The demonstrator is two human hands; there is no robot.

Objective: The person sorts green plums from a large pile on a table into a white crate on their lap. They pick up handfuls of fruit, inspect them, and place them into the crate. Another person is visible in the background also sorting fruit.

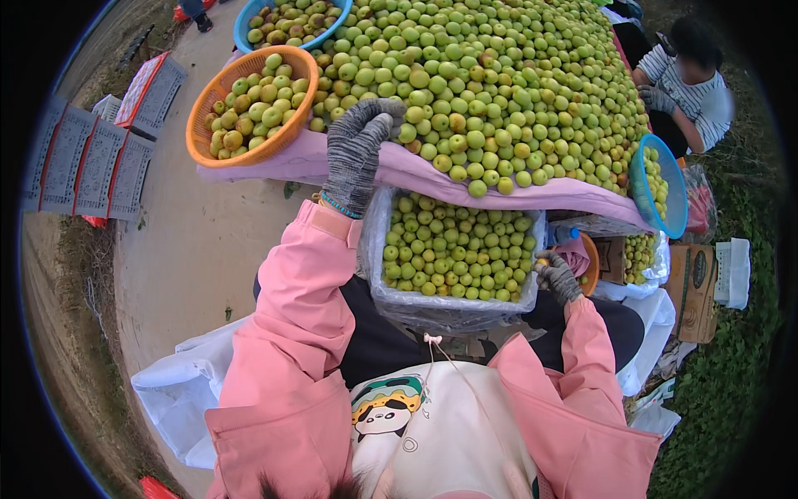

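Observation:
My left hand, in a grey knitted glove, hovers at the near edge of a large heap of round green fruits that look like jujubes. Its fingers are curled, and I cannot see whether anything is inside them. Low on the right, my gloved right hand has a yellowish fruit at its fingertips. This hand is beside the right wall of a plastic-lined crate filled with the same green fruits. A pink-purple cloth runs along the heap's near edge, above the crate.
Left of the heap stand an orange basket and a blue basket, both with browner fruits. A blue basin hangs at the right. Cardboard box and orange basin stand lower right. Grey crates stand left; another person sits right.

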